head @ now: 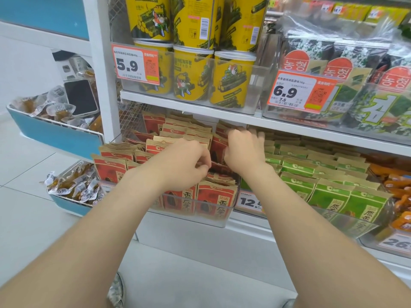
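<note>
**Step in hand: straightening the red packets in their bin**

1. Location. The red packets stand in rows in the clear bin at the centre of the frame, under the shelf board that carries the yellow tubs. The green packets fill the next bin, to the right in the frame.

2. Hand state. The left hand is over the middle rows, with its fingers curled down onto the top edges of the red packets and gripping them. The right hand reaches toward the rear rows near the divider. Its fingers are blurred, so whether it grips a packet or only presses on one cannot be told.

3. Technique, as judged from this position:
   - Work one row at a time. Hold the row in front steady with the left hand while the right hand sets the rear packets upright.
   - Grip each packet by its crimped top edge, not by the body. The contents probably shift under pressure and the foil creases.
   - Turn every printed face toward the front wall of the bin.
   - Keep the knuckles low. The shelf board sits close above the rear rows and leaves little room for the hand.

4. Risks.
   - A pull on one packet may drag its neighbours with it, because the rows are packed tight and several packets lean.
   - A packet pushed too far right may cross into the green packets.
   - The front row leans on the bin wall and may tip over it if pressed from behind.
</note>
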Action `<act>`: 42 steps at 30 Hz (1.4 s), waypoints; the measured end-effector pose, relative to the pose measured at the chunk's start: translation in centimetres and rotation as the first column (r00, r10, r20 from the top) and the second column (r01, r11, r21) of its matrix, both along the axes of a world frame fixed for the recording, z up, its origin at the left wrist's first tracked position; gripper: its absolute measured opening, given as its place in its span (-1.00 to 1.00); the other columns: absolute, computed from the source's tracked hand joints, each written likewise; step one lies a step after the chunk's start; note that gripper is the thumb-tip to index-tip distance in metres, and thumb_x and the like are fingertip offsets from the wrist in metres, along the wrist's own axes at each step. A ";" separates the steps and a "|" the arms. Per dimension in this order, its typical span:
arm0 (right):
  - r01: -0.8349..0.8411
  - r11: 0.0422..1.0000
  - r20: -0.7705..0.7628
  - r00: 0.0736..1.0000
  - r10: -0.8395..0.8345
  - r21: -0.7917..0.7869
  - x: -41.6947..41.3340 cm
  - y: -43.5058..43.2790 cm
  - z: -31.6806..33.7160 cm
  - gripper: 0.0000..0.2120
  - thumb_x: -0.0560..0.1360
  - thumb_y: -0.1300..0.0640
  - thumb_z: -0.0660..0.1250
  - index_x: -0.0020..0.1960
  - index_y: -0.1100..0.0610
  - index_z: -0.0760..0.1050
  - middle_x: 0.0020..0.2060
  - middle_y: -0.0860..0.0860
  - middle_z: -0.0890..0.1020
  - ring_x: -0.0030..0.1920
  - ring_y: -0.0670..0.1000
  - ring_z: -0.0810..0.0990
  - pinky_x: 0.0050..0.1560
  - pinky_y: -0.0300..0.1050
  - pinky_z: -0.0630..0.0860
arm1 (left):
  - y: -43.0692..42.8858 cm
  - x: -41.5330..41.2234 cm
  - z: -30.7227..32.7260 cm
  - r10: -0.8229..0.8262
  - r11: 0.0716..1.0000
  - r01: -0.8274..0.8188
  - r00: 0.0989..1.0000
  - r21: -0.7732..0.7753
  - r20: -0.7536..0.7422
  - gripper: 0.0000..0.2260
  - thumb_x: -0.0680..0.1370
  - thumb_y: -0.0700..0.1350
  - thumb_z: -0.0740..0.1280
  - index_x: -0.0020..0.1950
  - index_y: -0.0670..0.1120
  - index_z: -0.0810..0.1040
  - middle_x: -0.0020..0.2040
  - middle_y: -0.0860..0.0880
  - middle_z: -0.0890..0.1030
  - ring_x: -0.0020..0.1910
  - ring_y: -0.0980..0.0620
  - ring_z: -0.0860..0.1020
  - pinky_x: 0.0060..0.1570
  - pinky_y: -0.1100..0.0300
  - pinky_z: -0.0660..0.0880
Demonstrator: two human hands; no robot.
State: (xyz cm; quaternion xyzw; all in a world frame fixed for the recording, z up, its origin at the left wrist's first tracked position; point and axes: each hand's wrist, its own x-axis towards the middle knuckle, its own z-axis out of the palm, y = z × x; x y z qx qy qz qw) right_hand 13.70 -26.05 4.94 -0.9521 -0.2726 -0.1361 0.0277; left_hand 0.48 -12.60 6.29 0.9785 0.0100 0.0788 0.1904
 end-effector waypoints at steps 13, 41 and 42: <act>-0.136 0.989 0.181 0.973 0.144 -0.053 -3.1 -2.9 2.0 -0.82 0.58 0.28 0.33 -0.10 0.06 0.41 -0.20 0.05 0.53 -0.13 0.24 0.63 -0.21 0.00 0.34 | -0.2 -0.8 0.5 0.066 0.998 -0.066 0.998 -0.014 0.004 -0.80 0.67 -0.10 0.31 0.13 0.06 0.73 0.01 0.11 0.70 0.04 0.05 0.65 0.14 0.05 0.60; 0.133 0.158 -0.190 0.879 0.438 0.978 -9.6 -8.8 3.2 -0.85 0.62 0.00 0.49 0.06 0.08 0.66 -0.05 0.01 0.78 -0.03 -0.03 0.76 0.00 -0.13 0.64 | -11.2 -2.7 0.6 0.173 0.465 0.238 0.920 -0.853 0.351 -0.77 0.77 0.02 0.21 0.34 -0.05 0.50 0.18 -0.15 0.71 0.21 -0.13 0.68 0.19 -0.07 0.60; 0.202 0.102 -0.226 0.850 0.476 0.974 -9.9 -8.6 3.1 -0.85 0.63 0.01 0.48 0.07 0.10 0.65 -0.03 0.06 0.78 -0.04 -0.02 0.76 -0.04 -0.17 0.62 | -11.5 -2.6 0.5 0.183 0.430 0.214 0.930 -0.877 0.317 -0.80 0.77 0.02 0.22 0.31 -0.05 0.49 0.15 -0.12 0.72 0.16 -0.10 0.69 0.16 -0.08 0.60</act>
